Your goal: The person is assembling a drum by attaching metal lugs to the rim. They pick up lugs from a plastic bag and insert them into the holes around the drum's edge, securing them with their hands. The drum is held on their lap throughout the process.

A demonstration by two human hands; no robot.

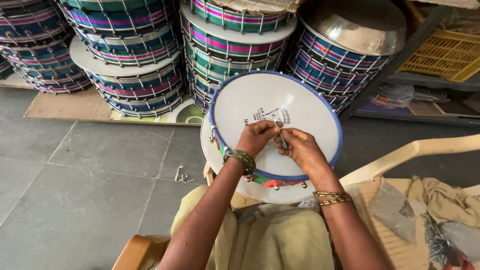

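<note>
2 hands point(280, 142) pinch 1 small metal hook point(283, 140) over a white-skinned drum point(300, 105).

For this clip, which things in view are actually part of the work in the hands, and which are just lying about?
In use:
- round white-skinned drum with blue rim, resting on the lap
- small metal piece, pinched between both hands
- left hand
- right hand

Lying about:
- stacks of striped finished drums
- yellow plastic crate
- bent metal hooks on the grey floor
- beige cloth on the plastic chair
</note>
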